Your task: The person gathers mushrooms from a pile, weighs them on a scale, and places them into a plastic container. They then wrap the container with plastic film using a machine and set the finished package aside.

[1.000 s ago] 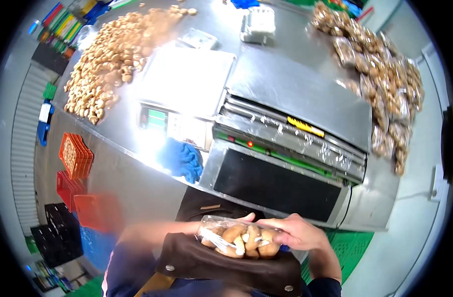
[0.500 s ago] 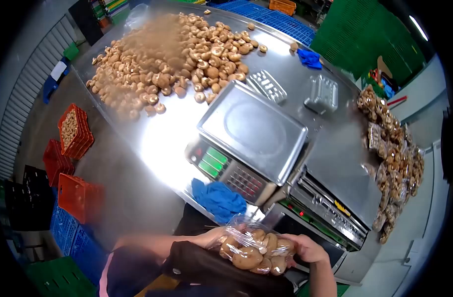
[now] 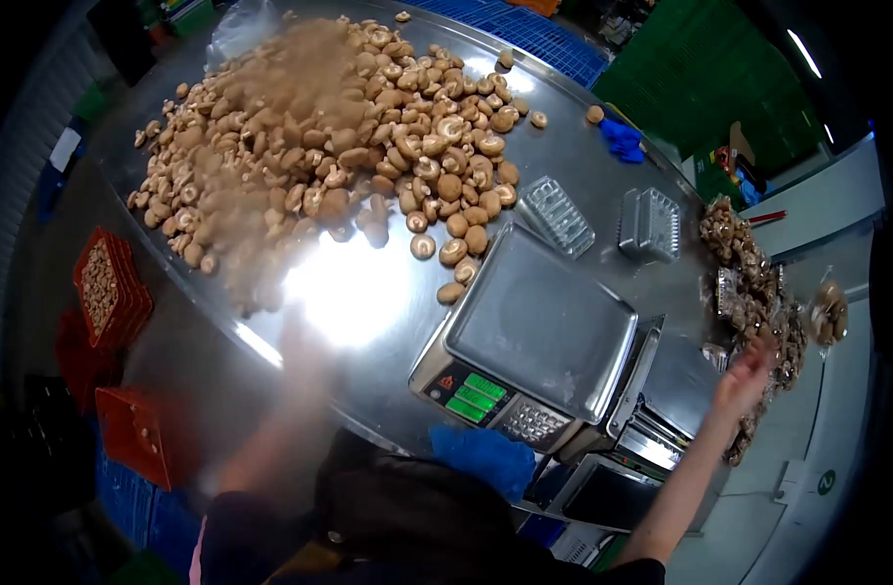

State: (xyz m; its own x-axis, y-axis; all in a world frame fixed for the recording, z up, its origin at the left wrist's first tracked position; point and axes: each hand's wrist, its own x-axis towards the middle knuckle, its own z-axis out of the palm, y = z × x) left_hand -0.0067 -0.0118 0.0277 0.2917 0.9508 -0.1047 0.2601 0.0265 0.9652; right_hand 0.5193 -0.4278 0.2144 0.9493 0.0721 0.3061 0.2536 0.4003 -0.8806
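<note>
My right hand point(image 3: 744, 375) is stretched out to the right with its fingers apart and nothing in it. A wrapped pack of mushrooms point(image 3: 829, 314) is beyond its fingertips, apart from the hand, near the right edge of the packed mushrooms point(image 3: 749, 283). Over the near left part of the steel table, my left hand point(image 3: 305, 356) is smeared by motion and its fingers cannot be made out. Ahead of it lies a large heap of loose mushrooms point(image 3: 300, 127). Between my hands stands a scale point(image 3: 544, 317) with a bare pan and lit green displays.
Clear plastic trays point(image 3: 649, 224) lie behind the scale, near a blue glove point(image 3: 622, 139). A blue cloth point(image 3: 483, 458) is at the near edge, beside the wrapping machine point(image 3: 651, 439). Red crates point(image 3: 134, 434) stand at the left of the steel table point(image 3: 397, 370).
The wrapped pack has left my hands and is now at the far right. My right hand has reached out rightward and opened; my left hand has moved forward and left. The view has shifted.
</note>
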